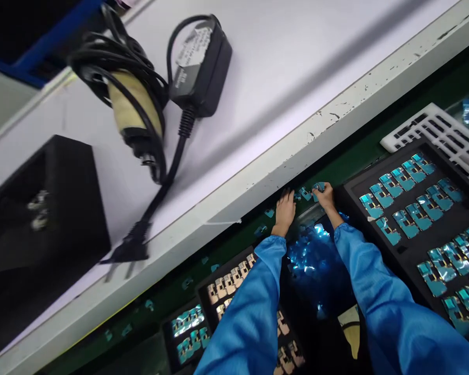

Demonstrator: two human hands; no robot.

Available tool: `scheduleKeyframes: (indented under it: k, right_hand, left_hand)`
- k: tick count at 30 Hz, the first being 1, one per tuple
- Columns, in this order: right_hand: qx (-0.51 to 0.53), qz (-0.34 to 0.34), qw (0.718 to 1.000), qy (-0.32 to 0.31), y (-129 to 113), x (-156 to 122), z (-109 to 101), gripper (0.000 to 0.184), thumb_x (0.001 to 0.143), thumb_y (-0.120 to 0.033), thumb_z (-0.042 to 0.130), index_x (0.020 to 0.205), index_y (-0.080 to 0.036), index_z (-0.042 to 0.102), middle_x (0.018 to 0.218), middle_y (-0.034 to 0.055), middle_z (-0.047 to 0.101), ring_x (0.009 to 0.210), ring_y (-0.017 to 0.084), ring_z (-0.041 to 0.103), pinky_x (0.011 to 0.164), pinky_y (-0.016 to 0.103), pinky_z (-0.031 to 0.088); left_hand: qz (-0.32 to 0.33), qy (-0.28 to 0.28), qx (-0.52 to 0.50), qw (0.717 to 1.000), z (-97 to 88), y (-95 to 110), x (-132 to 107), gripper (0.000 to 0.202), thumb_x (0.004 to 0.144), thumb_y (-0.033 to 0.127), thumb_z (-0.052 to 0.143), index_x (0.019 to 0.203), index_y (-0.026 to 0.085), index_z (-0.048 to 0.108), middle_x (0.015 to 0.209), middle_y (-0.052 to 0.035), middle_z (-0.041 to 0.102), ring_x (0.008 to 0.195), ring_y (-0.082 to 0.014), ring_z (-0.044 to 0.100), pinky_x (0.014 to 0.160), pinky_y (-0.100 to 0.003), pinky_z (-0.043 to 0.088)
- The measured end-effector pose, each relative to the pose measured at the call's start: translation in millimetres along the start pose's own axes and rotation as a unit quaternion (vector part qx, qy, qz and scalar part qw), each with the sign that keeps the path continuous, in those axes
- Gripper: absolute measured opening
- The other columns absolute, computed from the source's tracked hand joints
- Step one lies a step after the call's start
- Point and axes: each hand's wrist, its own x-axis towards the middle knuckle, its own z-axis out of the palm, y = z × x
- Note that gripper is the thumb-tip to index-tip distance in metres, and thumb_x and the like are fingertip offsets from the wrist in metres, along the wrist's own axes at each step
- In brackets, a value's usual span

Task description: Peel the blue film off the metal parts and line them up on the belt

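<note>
My right hand [325, 197] pinches a small teal circuit board [318, 186] above the green bench surface. Just left of it, my left hand [285, 211] reaches forward with fingers stretched out near the shelf edge; its fingertips are partly hidden. Between the two hands lies another small teal board [305, 193]. Below them, between my blue sleeves, is a heap of shiny blue film pieces [310, 255]. A black tray [355, 182] with rows of teal boards stands to the right. Partly behind my left sleeve is a black tray [204, 297] holding copper-coloured boards.
A white shelf [281, 99] crosses above the bench, bearing a black power adapter [203, 67], coiled cables [117, 57] and a black box [74, 198]. A white slotted rack [433, 130] sits at the far right. Loose boards [149, 304] lie along the green surface at left.
</note>
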Motion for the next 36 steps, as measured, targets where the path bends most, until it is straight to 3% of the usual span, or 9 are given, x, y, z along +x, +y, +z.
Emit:
scheduleKeyframes:
  k: [5, 10, 13, 16, 20, 23, 26, 31, 36]
  right_hand:
    - [-0.007, 0.017, 1.000, -0.001, -7, 16, 9, 0.026, 0.073, -0.016, 0.074, 0.092, -0.026, 0.060, 0.084, -0.0019, 0.072, 0.096, 0.023, 0.074, 0.103, 0.040, 0.059]
    - [0.104, 0.108, 0.988, -0.037, -22, 17, 10, 0.028, 0.075, -0.022, 0.083, 0.091, -0.024, 0.061, 0.077, -0.0045, 0.069, 0.074, 0.017, 0.071, 0.076, 0.031, 0.065]
    - [0.149, 0.138, 0.976, -0.079, -30, 8, 2, 0.029, 0.079, -0.031, 0.087, 0.094, -0.021, 0.065, 0.076, -0.0043, 0.071, 0.064, 0.012, 0.067, 0.065, 0.025, 0.063]
    - [0.218, 0.173, 0.951, -0.137, -39, -4, -7, 0.031, 0.076, -0.032, 0.092, 0.092, -0.020, 0.069, 0.075, -0.0053, 0.070, 0.061, 0.008, 0.063, 0.062, 0.021, 0.061]
    - [0.216, 0.159, 0.946, -0.184, -50, -31, -12, 0.038, 0.072, -0.033, 0.097, 0.091, -0.021, 0.067, 0.078, -0.0056, 0.070, 0.065, 0.010, 0.066, 0.063, 0.023, 0.062]
    - [0.141, 0.112, 0.963, -0.202, -52, -64, -10, 0.030, 0.085, -0.036, 0.088, 0.100, -0.021, 0.067, 0.084, -0.0029, 0.073, 0.071, 0.013, 0.071, 0.070, 0.027, 0.064]
    - [-0.049, 0.008, 0.983, -0.175, -55, -107, -10, 0.021, 0.100, -0.031, 0.070, 0.117, -0.020, 0.065, 0.097, 0.0037, 0.078, 0.086, 0.019, 0.075, 0.084, 0.033, 0.063]
    - [-0.356, -0.130, 0.913, -0.151, -69, -179, -19, 0.032, 0.109, -0.020, 0.048, 0.139, -0.014, 0.059, 0.132, 0.0205, 0.075, 0.124, 0.030, 0.072, 0.108, 0.043, 0.057]
    - [-0.445, -0.180, 0.859, -0.177, -78, -226, -44, 0.043, 0.109, -0.009, 0.040, 0.147, -0.009, 0.061, 0.144, 0.0244, 0.072, 0.139, 0.029, 0.066, 0.123, 0.046, 0.051]
  left_hand:
    - [-0.055, -0.015, -0.079, 0.995, 18.7, -15, 17, 0.042, 0.091, 0.004, 0.060, 0.127, 0.020, 0.075, 0.146, -0.0192, 0.066, 0.150, -0.0387, 0.051, 0.135, -0.059, 0.028]
    - [-0.147, 0.049, -0.218, 0.964, 31.7, -27, 17, 0.016, 0.081, 0.013, 0.076, 0.092, 0.021, 0.069, 0.110, -0.0129, 0.072, 0.122, -0.0342, 0.067, 0.119, -0.054, 0.048]
    - [-0.193, 0.065, -0.355, 0.912, 28.6, -30, 10, 0.013, 0.083, 0.027, 0.073, 0.091, 0.021, 0.064, 0.096, -0.0097, 0.074, 0.100, -0.0276, 0.075, 0.101, -0.047, 0.060]
    - [-0.207, 0.079, -0.466, 0.857, 16.8, -27, -9, 0.016, 0.085, 0.034, 0.065, 0.093, 0.021, 0.061, 0.101, -0.0121, 0.078, 0.098, -0.0247, 0.078, 0.097, -0.044, 0.062]
    - [-0.253, 0.104, -0.616, 0.739, 10.5, -7, -35, 0.020, 0.080, 0.029, 0.073, 0.094, 0.019, 0.064, 0.103, -0.0126, 0.081, 0.097, -0.0239, 0.079, 0.099, -0.042, 0.061]
    - [-0.319, 0.135, -0.666, 0.661, 22.1, 19, -52, 0.015, 0.087, 0.028, 0.072, 0.098, 0.019, 0.068, 0.095, -0.0094, 0.081, 0.087, -0.0220, 0.078, 0.091, -0.039, 0.062]
    - [-0.349, 0.164, -0.710, 0.589, 38.9, 46, -70, 0.018, 0.096, 0.037, 0.066, 0.094, 0.019, 0.069, 0.083, -0.0039, 0.076, 0.077, -0.0180, 0.074, 0.082, -0.032, 0.060]
    - [-0.316, 0.154, -0.777, 0.523, 53.1, 80, -104, 0.024, 0.093, 0.045, 0.074, 0.095, 0.021, 0.074, 0.089, -0.0035, 0.079, 0.090, -0.0191, 0.078, 0.089, -0.028, 0.062]
    - [-0.322, 0.128, -0.805, 0.481, 46.6, 96, -131, 0.027, 0.098, 0.050, 0.067, 0.098, 0.024, 0.076, 0.097, -0.0047, 0.082, 0.100, -0.0212, 0.080, 0.094, -0.031, 0.064]
